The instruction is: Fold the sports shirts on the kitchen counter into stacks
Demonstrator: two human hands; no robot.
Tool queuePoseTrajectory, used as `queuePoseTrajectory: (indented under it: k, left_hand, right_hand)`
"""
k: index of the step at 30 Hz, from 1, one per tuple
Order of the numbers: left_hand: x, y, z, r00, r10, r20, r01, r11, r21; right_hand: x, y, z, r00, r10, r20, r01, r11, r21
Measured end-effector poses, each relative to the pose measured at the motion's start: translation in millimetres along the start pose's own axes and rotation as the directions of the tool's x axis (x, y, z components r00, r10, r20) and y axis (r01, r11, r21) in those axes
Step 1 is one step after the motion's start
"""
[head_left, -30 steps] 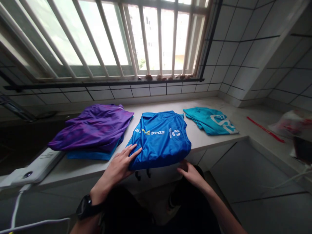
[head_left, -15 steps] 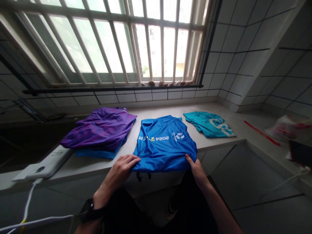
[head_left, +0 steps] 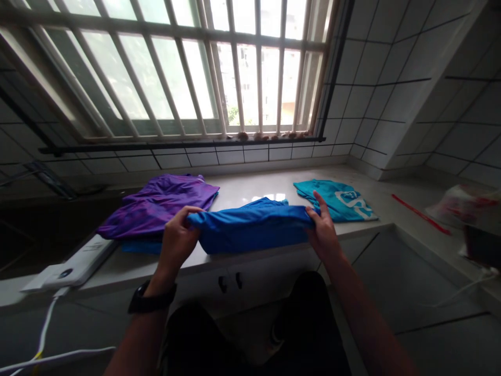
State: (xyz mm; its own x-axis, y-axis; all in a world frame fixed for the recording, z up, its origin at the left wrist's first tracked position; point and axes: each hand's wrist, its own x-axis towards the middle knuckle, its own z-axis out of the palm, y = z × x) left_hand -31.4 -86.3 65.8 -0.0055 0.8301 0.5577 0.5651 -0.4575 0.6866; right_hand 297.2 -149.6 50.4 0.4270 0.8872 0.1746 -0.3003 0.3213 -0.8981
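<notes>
A blue printed shirt (head_left: pixel 254 230) lies partly on the counter, its near edge lifted and folded over so the white print is hidden. My left hand (head_left: pixel 180 237) is closed on the shirt's left corner. At the opposite corner, my right hand (head_left: pixel 323 230) pinches the fabric between thumb and fingers, with the index finger pointing up. Left of the shirt rests a pile of purple clothing (head_left: pixel 160 203) with blue cloth (head_left: pixel 143 246) beneath it. A folded teal garment (head_left: pixel 332 198) with a white design sits behind my right hand.
A white power strip (head_left: pixel 78 263) with a cable lies at the counter's left, beside a dark sink (head_left: pixel 23 230). To the right are a red strip (head_left: pixel 420 213), a plastic bag (head_left: pixel 462 209) and a dark device (head_left: pixel 483 243). A barred window (head_left: pixel 203 36) stands behind.
Both hands have raised the shirt's near edge and carried it away from me, folding it over the printed front. The garments at either side have stayed put.
</notes>
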Motion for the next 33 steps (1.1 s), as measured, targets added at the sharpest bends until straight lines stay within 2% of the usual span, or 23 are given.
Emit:
queuePoseTrajectory:
  k: [2,4,6,8,10,13,15,17,19,23,26,28,30,33]
  left_hand:
    - [28,-3,13,0.995,-0.081,-0.062,0.086,0.993,0.083]
    - [42,-13,28,0.991,-0.102,-0.083,0.119,0.963,0.24]
    - [41,-29,45,0.999,-0.053,0.011,0.045,0.927,0.373]
    - [29,-47,61,0.981,0.014,0.194,-0.099,0.896,0.434]
    - [13,-65,76,0.938,0.05,0.344,-0.212,0.866,0.453]
    - [-4,-82,88,0.91,0.104,0.401,-0.3,0.832,0.466]
    - [-9,-85,88,0.906,0.146,0.398,-0.34,0.811,0.476]
    - [-13,-79,82,0.901,0.14,0.41,-0.352,0.787,0.506]
    - [-19,-66,74,0.902,0.095,0.421,-0.341,0.755,0.56]
    - [-43,-23,64,0.913,0.031,0.408,-0.313,0.696,0.647]
    - [-58,4,64,0.887,0.045,0.46,-0.356,0.703,0.616]
    - [-64,9,65,0.872,0.088,0.481,-0.381,0.74,0.554]
    - [-69,2,67,0.844,0.168,0.509,-0.43,0.78,0.454]
    - [-74,-15,69,0.753,0.272,0.599,-0.533,0.786,0.312]
  right_hand:
    - [30,2,13,0.998,-0.047,0.043,0.048,0.999,-0.012]
    - [45,12,18,0.991,-0.081,0.108,0.088,0.995,-0.056]
    - [44,29,16,0.98,-0.09,0.176,0.116,0.982,-0.149]
    - [34,48,9,0.968,-0.09,0.235,0.164,0.933,-0.32]
    - [21,63,2,0.954,-0.104,0.28,0.249,0.794,-0.555]
    - [6,73,0,0.949,-0.066,0.308,0.305,0.442,-0.844]
    - [0,75,2,0.955,0.016,0.297,0.285,0.233,-0.93]
    - [0,77,3,0.954,0.077,0.288,0.279,0.106,-0.954]
    - [6,82,2,0.95,0.093,0.298,0.292,0.071,-0.954]
    - [41,91,-2,0.935,0.098,0.34,0.327,0.124,-0.937]
    - [77,84,1,0.911,0.183,0.371,0.357,0.106,-0.928]
    - [97,74,7,0.894,0.206,0.398,0.389,0.086,-0.917]
    - [113,66,15,0.901,0.147,0.408,0.402,0.074,-0.913]
    - [129,64,28,0.927,0.083,0.365,0.361,0.058,-0.931]
